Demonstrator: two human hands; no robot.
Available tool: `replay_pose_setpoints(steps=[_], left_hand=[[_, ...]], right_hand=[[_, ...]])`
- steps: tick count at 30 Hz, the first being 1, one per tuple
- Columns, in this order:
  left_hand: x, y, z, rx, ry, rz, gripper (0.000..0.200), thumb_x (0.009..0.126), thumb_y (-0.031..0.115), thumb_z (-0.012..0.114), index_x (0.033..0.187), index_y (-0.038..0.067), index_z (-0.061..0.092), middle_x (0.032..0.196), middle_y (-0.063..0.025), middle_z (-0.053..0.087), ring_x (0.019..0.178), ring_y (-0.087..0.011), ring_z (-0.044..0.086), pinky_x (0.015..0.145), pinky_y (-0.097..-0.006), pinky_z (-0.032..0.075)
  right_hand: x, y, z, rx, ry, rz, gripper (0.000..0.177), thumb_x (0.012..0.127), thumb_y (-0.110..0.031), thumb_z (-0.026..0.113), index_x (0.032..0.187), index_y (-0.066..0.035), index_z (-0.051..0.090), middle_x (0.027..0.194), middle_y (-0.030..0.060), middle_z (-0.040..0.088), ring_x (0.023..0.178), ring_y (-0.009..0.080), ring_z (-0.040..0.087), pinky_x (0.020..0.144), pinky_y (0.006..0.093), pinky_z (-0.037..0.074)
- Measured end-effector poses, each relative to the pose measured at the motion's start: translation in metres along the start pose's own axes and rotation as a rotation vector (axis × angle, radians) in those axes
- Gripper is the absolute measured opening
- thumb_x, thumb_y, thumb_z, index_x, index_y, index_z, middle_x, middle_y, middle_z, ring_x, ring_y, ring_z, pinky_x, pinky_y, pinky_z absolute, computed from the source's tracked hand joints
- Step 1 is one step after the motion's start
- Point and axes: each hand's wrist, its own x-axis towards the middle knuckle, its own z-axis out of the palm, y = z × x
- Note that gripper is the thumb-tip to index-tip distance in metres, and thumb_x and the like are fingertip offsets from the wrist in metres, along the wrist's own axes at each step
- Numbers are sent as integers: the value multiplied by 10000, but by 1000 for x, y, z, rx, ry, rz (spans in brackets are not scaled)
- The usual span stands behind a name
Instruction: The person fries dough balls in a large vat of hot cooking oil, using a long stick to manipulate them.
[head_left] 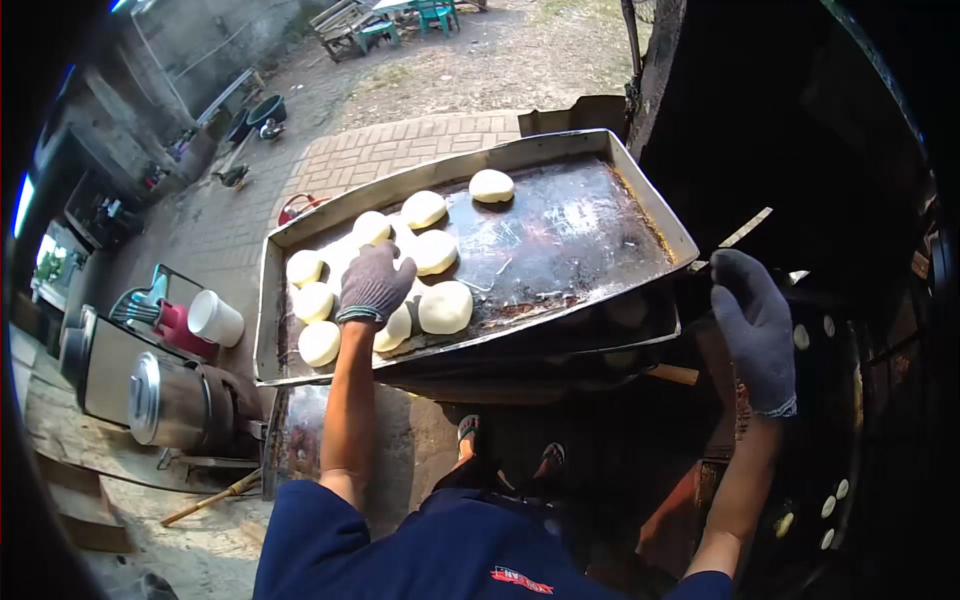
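My left hand (376, 282), in a dark knitted glove, is over the left part of a large metal baking tray (640, 205). Its thumb stands apart from its bent fingers, and whatever lies under the palm is hidden. Pale dough rounds (445, 307) surround the hand, and one dough round (491, 186) sits by itself near the far rim. The tray slopes, with its right end higher in the view. Off the tray's right corner is my right hand (752, 325), gloved too; thumb and fingers are apart, with nothing visible in them.
Beneath the tray is another dark tray (640, 325). Flat pale rounds (828, 507) lie on a dark surface at right. To the left stand a metal pot (165, 400), a white bucket (216, 318) and a broom handle (210, 498). Brick paving (400, 150) lies behind.
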Motion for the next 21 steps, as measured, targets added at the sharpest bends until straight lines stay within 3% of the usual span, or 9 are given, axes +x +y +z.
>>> replay_pose_setpoints(steps=[2,3,8,9,10,14,17,19,21], left_hand=[[-13,-46,-21,-17,-357,-205,540,818,394,560,1122,-50,611,1062,-291,638,1010,-384,630,893,-439,488],[-20,-71,-9,-193,-334,-110,565,808,399,573,1134,-61,602,1061,-290,642,1001,-376,637,896,-431,488],[-43,-94,7,-551,-517,48,588,731,430,704,1069,-48,645,1030,-241,670,916,-312,667,822,-389,509],[-44,-84,-3,-563,-556,44,547,746,340,751,1097,-60,623,933,-147,665,850,-205,628,790,-340,498],[-47,-75,-7,-515,-453,131,497,733,302,762,1054,-50,622,930,-133,652,837,-202,624,790,-335,499],[-37,1,-19,-826,-308,225,358,772,103,710,1082,-8,570,967,-107,634,908,-182,612,820,-328,506],[-40,128,-20,-1053,-407,494,346,806,59,671,1133,8,569,1023,-83,621,952,-169,603,865,-304,490],[-66,235,-10,-1192,-776,480,416,807,96,699,1181,8,540,1044,-84,616,974,-164,593,861,-300,492],[-92,340,44,-1102,-906,800,462,807,145,709,1208,7,526,1038,-100,619,947,-172,605,827,-303,511]], right_hand=[[46,3,86,-66,-521,54,391,885,-179,610,1199,52,583,1150,176,638,1078,251,614,976,335,462],[61,12,133,-149,-647,27,394,877,-214,568,1166,50,606,1083,206,657,1029,263,633,950,343,472],[75,43,301,-452,-930,-117,559,694,-374,661,981,105,632,934,308,656,878,390,662,794,417,525],[61,35,304,-416,-831,-110,589,668,-377,695,1040,74,623,965,303,658,912,382,659,835,397,520],[55,29,302,-363,-823,-124,598,668,-368,714,1098,31,599,1046,297,621,1004,384,619,885,408,500],[25,17,203,-263,-243,-153,530,680,-264,758,1112,-41,545,1141,218,519,1090,384,535,893,458,476],[-35,40,63,-3,157,111,439,745,-191,725,1115,-43,539,1041,150,609,972,276,624,873,379,504],[-105,71,-27,-36,479,317,476,765,-201,718,1178,-42,542,1098,116,626,1006,214,621,877,350,512],[-185,121,-102,-8,840,526,438,772,-184,711,1156,-22,575,1072,119,640,979,206,627,861,344,514]])
